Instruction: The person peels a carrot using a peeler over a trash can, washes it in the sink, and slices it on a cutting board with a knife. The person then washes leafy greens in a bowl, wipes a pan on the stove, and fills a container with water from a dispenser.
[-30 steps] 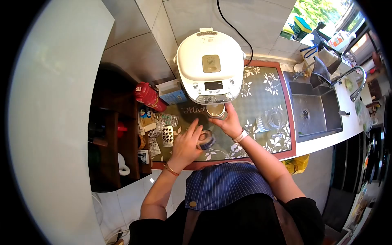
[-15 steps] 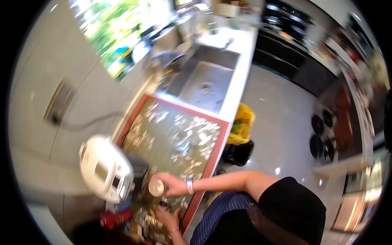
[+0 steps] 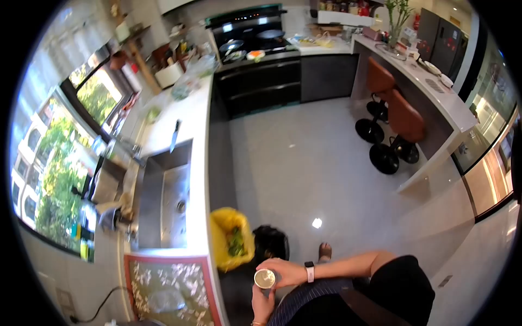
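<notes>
My right hand (image 3: 288,270), with a watch on its wrist, is closed around a small round cup (image 3: 265,279). From above, the cup shows a pale rim and light yellowish contents that I cannot make out. My left hand (image 3: 262,304) comes up from below, its fingers closed against the near side of the same cup. Both hands are in front of my striped apron (image 3: 304,296), over the floor beside the counter's edge. The cup's underside is hidden.
A yellow-lined bin (image 3: 217,239) with green scraps and a black bin (image 3: 270,242) stand beyond my hands. Left are a floral mat (image 3: 168,280), a sink (image 3: 176,217) and a knife (image 3: 175,136). Brown bar stools (image 3: 405,117) stand right, a stove (image 3: 253,41) at the far end.
My view and body have turned away from the counter toward the room. The cup moved off the mat side with my right hand. My left hand has left a dark small object and joined the cup.
</notes>
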Action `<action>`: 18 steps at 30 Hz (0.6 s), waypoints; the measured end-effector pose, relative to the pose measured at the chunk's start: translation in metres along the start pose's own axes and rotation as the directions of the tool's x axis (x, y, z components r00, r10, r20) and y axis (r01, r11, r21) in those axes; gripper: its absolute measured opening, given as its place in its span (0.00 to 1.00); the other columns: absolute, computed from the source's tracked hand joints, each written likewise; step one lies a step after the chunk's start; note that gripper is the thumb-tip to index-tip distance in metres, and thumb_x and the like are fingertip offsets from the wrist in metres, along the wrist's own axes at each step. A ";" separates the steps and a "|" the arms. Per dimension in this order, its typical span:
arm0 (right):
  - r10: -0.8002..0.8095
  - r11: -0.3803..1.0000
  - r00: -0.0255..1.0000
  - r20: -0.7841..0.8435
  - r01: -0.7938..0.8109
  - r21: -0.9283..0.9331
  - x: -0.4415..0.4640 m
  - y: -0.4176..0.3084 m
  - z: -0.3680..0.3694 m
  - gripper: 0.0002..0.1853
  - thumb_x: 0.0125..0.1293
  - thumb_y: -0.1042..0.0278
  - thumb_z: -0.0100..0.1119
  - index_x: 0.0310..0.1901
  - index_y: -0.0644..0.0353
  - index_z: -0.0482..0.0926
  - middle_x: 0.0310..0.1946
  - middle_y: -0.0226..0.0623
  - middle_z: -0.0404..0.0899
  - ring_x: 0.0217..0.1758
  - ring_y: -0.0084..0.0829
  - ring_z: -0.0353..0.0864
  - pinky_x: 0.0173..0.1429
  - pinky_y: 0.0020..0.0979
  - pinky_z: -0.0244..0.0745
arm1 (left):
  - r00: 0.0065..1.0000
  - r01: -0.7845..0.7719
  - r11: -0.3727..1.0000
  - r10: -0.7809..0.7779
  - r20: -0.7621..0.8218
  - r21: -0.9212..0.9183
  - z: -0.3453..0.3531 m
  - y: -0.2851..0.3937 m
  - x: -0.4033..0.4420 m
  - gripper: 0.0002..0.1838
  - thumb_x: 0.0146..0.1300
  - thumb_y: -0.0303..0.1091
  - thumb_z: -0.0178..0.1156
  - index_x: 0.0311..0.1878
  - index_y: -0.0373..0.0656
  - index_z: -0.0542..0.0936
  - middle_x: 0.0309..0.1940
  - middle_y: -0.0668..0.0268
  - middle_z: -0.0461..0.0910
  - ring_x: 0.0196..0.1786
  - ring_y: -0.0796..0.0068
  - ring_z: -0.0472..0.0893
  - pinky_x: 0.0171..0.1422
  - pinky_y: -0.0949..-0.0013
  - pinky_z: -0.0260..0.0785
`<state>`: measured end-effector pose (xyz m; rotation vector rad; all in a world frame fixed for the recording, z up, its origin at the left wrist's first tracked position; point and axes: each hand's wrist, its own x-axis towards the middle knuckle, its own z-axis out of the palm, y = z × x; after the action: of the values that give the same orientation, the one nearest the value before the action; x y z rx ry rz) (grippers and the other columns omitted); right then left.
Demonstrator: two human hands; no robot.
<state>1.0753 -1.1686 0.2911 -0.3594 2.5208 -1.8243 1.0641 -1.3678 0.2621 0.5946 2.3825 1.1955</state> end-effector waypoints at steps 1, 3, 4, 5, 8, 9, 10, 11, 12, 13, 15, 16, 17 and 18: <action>-0.019 0.999 0.999 -0.044 0.018 -0.027 -0.007 0.006 -0.039 0.38 0.46 0.58 0.71 0.59 0.57 0.66 0.57 0.41 0.68 0.63 0.41 0.64 0.67 0.40 0.57 | 0.996 0.033 0.997 -0.027 0.091 -0.068 0.026 0.017 0.027 0.28 0.54 0.33 0.64 0.56 0.36 0.67 0.48 0.50 0.74 0.50 0.54 0.76 0.52 0.60 0.69; 0.005 0.999 0.987 -0.162 -0.012 -0.043 -0.021 0.024 -0.100 0.34 0.44 0.63 0.69 0.57 0.56 0.68 0.55 0.42 0.70 0.60 0.43 0.67 0.64 0.39 0.61 | 0.985 -0.141 0.988 0.133 0.113 0.062 0.068 0.038 0.067 0.25 0.55 0.35 0.63 0.54 0.36 0.68 0.43 0.51 0.75 0.45 0.53 0.77 0.47 0.60 0.70; 0.042 0.999 0.980 -0.195 -0.046 -0.012 -0.028 0.022 -0.130 0.34 0.45 0.63 0.68 0.57 0.56 0.68 0.54 0.42 0.70 0.60 0.43 0.67 0.64 0.40 0.61 | 0.972 -0.029 0.995 0.006 0.235 0.096 0.083 0.051 0.087 0.25 0.56 0.37 0.62 0.54 0.36 0.68 0.41 0.51 0.74 0.41 0.52 0.77 0.45 0.60 0.70; 0.074 0.997 0.971 -0.226 -0.079 -0.016 -0.035 0.024 -0.166 0.34 0.45 0.63 0.68 0.57 0.55 0.68 0.54 0.42 0.70 0.60 0.44 0.67 0.64 0.40 0.61 | 0.965 -0.044 0.992 0.011 0.263 0.118 0.098 0.056 0.107 0.25 0.56 0.35 0.63 0.54 0.35 0.68 0.41 0.51 0.74 0.38 0.54 0.78 0.44 0.61 0.70; 0.166 0.981 0.919 -0.359 -0.190 -0.032 -0.055 0.049 -0.235 0.35 0.45 0.64 0.70 0.58 0.55 0.67 0.53 0.41 0.70 0.59 0.43 0.68 0.64 0.40 0.61 | 0.972 -0.075 0.996 0.084 0.220 -0.049 0.130 0.078 0.162 0.24 0.55 0.32 0.64 0.53 0.32 0.71 0.41 0.52 0.74 0.33 0.66 0.81 0.38 0.68 0.73; 0.215 0.971 0.900 -0.380 -0.239 -0.016 -0.053 0.058 -0.258 0.35 0.46 0.63 0.70 0.58 0.55 0.67 0.54 0.41 0.70 0.59 0.41 0.68 0.64 0.39 0.61 | 0.978 -0.046 0.999 0.048 0.203 -0.016 0.139 0.059 0.180 0.23 0.55 0.30 0.63 0.52 0.30 0.71 0.42 0.52 0.75 0.31 0.67 0.81 0.36 0.72 0.74; 0.227 0.969 0.886 -0.405 -0.248 0.001 -0.053 0.062 -0.283 0.35 0.46 0.63 0.71 0.58 0.57 0.67 0.53 0.42 0.70 0.58 0.42 0.69 0.62 0.38 0.63 | 0.978 0.042 0.999 -0.046 0.205 0.025 0.150 0.032 0.195 0.20 0.58 0.33 0.61 0.50 0.30 0.73 0.42 0.53 0.75 0.33 0.63 0.81 0.38 0.67 0.74; 0.223 0.970 0.883 -0.413 -0.245 -0.001 -0.053 0.072 -0.305 0.35 0.46 0.63 0.71 0.58 0.57 0.67 0.53 0.42 0.70 0.58 0.42 0.69 0.62 0.38 0.63 | 0.869 0.181 0.976 -0.217 0.444 0.122 0.158 -0.024 0.221 0.30 0.63 0.46 0.57 0.67 0.51 0.63 0.64 0.57 0.65 0.62 0.66 0.68 0.62 0.61 0.63; 0.250 0.965 0.848 -0.467 -0.260 0.044 -0.051 0.085 -0.325 0.35 0.47 0.63 0.71 0.58 0.57 0.66 0.53 0.42 0.70 0.58 0.42 0.69 0.62 0.38 0.63 | 0.866 0.352 0.814 -0.470 0.168 0.462 0.166 -0.018 0.227 0.21 0.55 0.32 0.62 0.51 0.32 0.74 0.43 0.56 0.79 0.40 0.67 0.81 0.47 0.62 0.73; 0.278 0.958 0.812 -0.513 -0.272 0.088 -0.048 0.098 -0.344 0.36 0.47 0.63 0.71 0.58 0.58 0.66 0.53 0.43 0.70 0.58 0.42 0.69 0.62 0.37 0.64 | 0.829 0.418 0.741 -0.548 0.112 0.526 0.169 -0.027 0.246 0.20 0.55 0.32 0.61 0.49 0.32 0.75 0.41 0.57 0.79 0.39 0.67 0.81 0.46 0.62 0.73; 0.280 0.959 0.806 -0.522 -0.264 0.107 -0.036 0.128 -0.385 0.36 0.47 0.64 0.71 0.58 0.60 0.66 0.54 0.44 0.70 0.59 0.41 0.69 0.62 0.36 0.64 | 0.795 0.439 0.736 -0.585 0.159 0.515 0.171 -0.045 0.286 0.17 0.55 0.33 0.60 0.46 0.33 0.75 0.38 0.58 0.78 0.37 0.68 0.80 0.43 0.62 0.72; 0.299 0.951 0.763 -0.572 -0.290 0.110 -0.028 0.143 -0.406 0.37 0.46 0.64 0.72 0.58 0.60 0.65 0.54 0.44 0.70 0.59 0.40 0.69 0.63 0.36 0.64 | 0.777 0.455 0.729 -0.606 0.171 0.512 0.174 -0.049 0.309 0.16 0.56 0.34 0.59 0.44 0.33 0.76 0.36 0.58 0.78 0.36 0.68 0.80 0.42 0.62 0.72; 0.311 0.943 0.719 -0.621 -0.314 0.108 -0.019 0.157 -0.430 0.37 0.46 0.64 0.72 0.59 0.61 0.65 0.54 0.44 0.70 0.59 0.39 0.70 0.63 0.35 0.65 | 0.752 0.480 0.710 -0.635 0.176 0.515 0.176 -0.050 0.332 0.15 0.56 0.34 0.59 0.42 0.34 0.76 0.34 0.59 0.77 0.35 0.68 0.80 0.41 0.62 0.72; 0.309 0.942 0.704 -0.640 -0.320 0.103 -0.010 0.168 -0.454 0.38 0.46 0.64 0.73 0.59 0.62 0.65 0.54 0.44 0.70 0.59 0.38 0.70 0.63 0.35 0.65 | 0.734 0.501 0.697 -0.656 0.176 0.513 0.179 -0.050 0.357 0.14 0.56 0.35 0.58 0.40 0.34 0.76 0.32 0.60 0.77 0.34 0.68 0.79 0.40 0.62 0.71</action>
<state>0.9912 -0.6924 0.2781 0.8231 2.7275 -2.0226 0.8548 -1.0873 0.0643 0.1001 2.2509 0.2395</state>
